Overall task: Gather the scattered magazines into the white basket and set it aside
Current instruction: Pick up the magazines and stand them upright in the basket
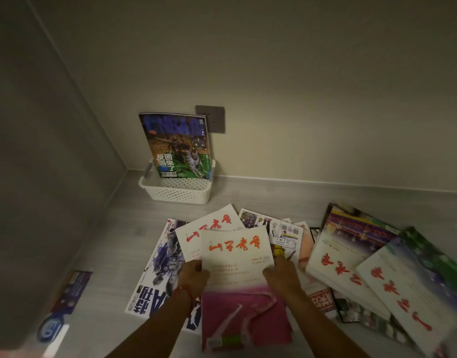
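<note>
Grey flooring (113,267) ran out from a pale wall (299,86) and filled the lower half of the view, dimly lit. Across it, from about four o'clock round to seven, lay the scattered magazines (351,259), overlapping one another in a loose fan. The biggest cluster sat at four o'clock, where two white covers with red brush lettering lay over a purple and a green one. At seven o'clock a basketball magazine (160,267) lay flat, its cover partly hidden. Farther out at eight o'clock, near the side wall, a blue leaflet (67,295) lay apart from the rest.

At twelve o'clock, well beyond the pile, the white basket (178,189) stood in the corner against the wall. One sports magazine (178,146) stood upright in it, leaning back on the wall and covering part of a grey wall plate (214,120).

Near centre, at six o'clock, both hands held a white-and-pink magazine (237,257) with red lettering, lifted slightly over a similar one beneath. The left hand (192,276) was closed on its left edge, thumb on top of the cover, a red cord around the wrist. The right hand (281,275) gripped the right edge, fingers curled under and forefinger stretched along the page.
</note>
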A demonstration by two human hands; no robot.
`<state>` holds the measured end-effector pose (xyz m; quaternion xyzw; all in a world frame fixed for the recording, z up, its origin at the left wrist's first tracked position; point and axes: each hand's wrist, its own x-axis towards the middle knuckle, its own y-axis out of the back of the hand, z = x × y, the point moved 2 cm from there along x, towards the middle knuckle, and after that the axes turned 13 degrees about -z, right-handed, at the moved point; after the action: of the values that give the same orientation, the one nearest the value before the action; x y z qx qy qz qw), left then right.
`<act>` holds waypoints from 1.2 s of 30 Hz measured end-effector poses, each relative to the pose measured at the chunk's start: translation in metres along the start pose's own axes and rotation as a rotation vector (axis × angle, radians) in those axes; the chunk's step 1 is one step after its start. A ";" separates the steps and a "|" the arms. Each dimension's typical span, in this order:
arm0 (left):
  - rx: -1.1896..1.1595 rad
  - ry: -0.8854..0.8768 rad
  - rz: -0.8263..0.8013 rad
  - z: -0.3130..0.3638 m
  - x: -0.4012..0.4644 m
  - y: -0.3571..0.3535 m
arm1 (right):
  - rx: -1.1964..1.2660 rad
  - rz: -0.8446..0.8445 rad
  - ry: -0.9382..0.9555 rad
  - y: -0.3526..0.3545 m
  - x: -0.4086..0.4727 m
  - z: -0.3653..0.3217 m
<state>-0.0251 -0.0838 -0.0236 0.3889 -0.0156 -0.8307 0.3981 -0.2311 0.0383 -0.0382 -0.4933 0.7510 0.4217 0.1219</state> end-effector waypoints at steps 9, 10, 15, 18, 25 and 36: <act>-0.156 -0.322 -0.135 0.026 -0.028 0.024 | 0.216 -0.089 0.208 0.019 -0.018 0.006; -0.194 -0.355 -0.156 0.033 -0.030 0.032 | 0.270 -0.126 0.247 0.024 -0.021 0.002; -0.216 -0.527 -0.159 0.069 -0.025 0.092 | 0.373 -0.121 0.445 0.047 -0.033 -0.060; -0.218 -0.609 -0.077 0.099 -0.013 0.139 | 0.247 0.036 0.532 0.058 -0.028 -0.124; -0.025 -0.787 0.309 0.168 0.021 0.261 | -0.058 0.389 0.700 0.066 0.000 -0.281; -0.382 -0.597 0.254 0.178 0.127 0.319 | -0.161 0.421 0.539 0.033 0.095 -0.359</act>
<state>0.0164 -0.4381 0.1275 0.0435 -0.0236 -0.8394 0.5412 -0.2213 -0.2881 0.1424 -0.4293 0.8057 0.3501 -0.2100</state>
